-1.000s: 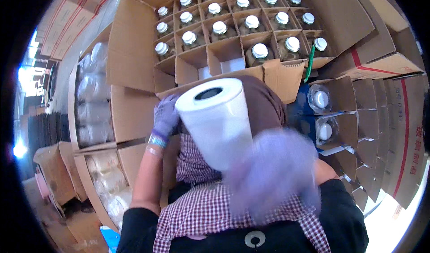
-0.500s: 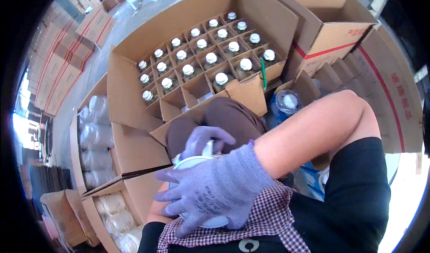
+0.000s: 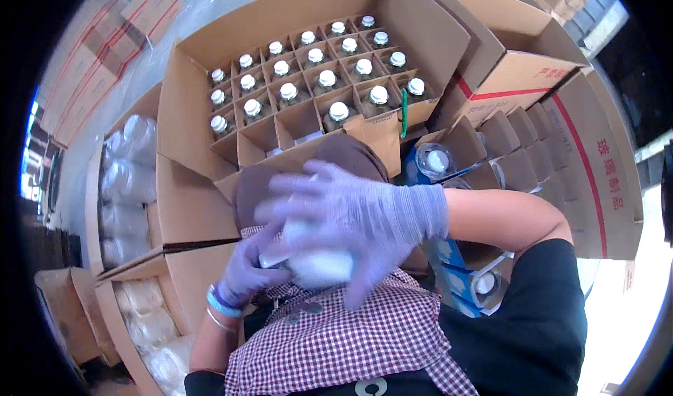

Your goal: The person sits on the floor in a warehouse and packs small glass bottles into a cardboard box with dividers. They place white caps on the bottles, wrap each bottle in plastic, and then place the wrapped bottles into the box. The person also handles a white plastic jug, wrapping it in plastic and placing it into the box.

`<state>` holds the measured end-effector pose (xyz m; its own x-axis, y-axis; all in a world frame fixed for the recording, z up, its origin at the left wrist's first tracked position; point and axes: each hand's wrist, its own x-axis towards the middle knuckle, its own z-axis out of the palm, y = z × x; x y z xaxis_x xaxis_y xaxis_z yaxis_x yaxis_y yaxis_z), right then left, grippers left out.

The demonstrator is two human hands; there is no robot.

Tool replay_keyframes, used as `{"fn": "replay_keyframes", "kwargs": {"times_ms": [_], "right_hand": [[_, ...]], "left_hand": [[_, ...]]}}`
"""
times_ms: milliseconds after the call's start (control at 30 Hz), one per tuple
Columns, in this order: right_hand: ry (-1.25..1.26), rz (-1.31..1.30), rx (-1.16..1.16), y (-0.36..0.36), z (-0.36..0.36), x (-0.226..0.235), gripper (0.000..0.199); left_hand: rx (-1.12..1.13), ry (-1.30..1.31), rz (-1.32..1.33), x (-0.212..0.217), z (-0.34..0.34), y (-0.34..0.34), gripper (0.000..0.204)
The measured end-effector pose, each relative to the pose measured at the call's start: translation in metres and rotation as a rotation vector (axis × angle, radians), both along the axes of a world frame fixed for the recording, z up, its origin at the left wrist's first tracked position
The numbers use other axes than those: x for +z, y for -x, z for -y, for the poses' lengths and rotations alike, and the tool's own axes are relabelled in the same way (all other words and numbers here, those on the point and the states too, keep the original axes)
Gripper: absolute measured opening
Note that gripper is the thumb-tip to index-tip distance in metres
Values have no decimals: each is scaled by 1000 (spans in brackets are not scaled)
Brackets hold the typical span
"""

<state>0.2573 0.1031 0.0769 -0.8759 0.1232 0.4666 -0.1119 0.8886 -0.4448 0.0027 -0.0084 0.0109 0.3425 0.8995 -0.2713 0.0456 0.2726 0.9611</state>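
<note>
Over my lap, a whitish rounded object [image 3: 321,267] is blurred, and its exact kind is hidden behind my fingers. My left hand [image 3: 247,271], in a purple knit glove, curls around its left side. My right hand [image 3: 354,210], gloved alike, lies across its top with fingers and thumb spread, smeared by motion. Just beyond my knees stands an open cardboard box [image 3: 184,108] with dividers. Several clear bottles [image 3: 338,113] with white caps stand upright in its cells, while near-row cells [image 3: 258,145] hold no bottle. A checked apron [image 3: 329,336] covers my lap.
At left, open cartons hold wrapped clear glassware [image 3: 127,180]. On the right are a divided carton [image 3: 554,154], a blue box [image 3: 449,273] and a capped bottle [image 3: 436,161]. A green strip [image 3: 404,114] hangs at the main box's near edge. Another open carton [image 3: 522,49] stands behind.
My right hand has moved up and away from me, uncovering more of the whitish object. My left hand, partly hidden before, now shows at its left side. The view has shifted slightly.
</note>
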Motion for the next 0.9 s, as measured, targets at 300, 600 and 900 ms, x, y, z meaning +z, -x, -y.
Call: {"fn": "replay_keyframes", "kwargs": {"times_ms": [300,600,900], "right_hand": [[611,252,-471,0,-43,-81,68],[-122,-141,-1020,-58,-149,-114,66],[239,452,-1521,-168,-230,-232,52]], "left_hand": [[269,-190,-250,-49,21,-61,101],[161,74,140,-11,-35,-22,92],[239,161,164,-3,-39,-22,80]]}}
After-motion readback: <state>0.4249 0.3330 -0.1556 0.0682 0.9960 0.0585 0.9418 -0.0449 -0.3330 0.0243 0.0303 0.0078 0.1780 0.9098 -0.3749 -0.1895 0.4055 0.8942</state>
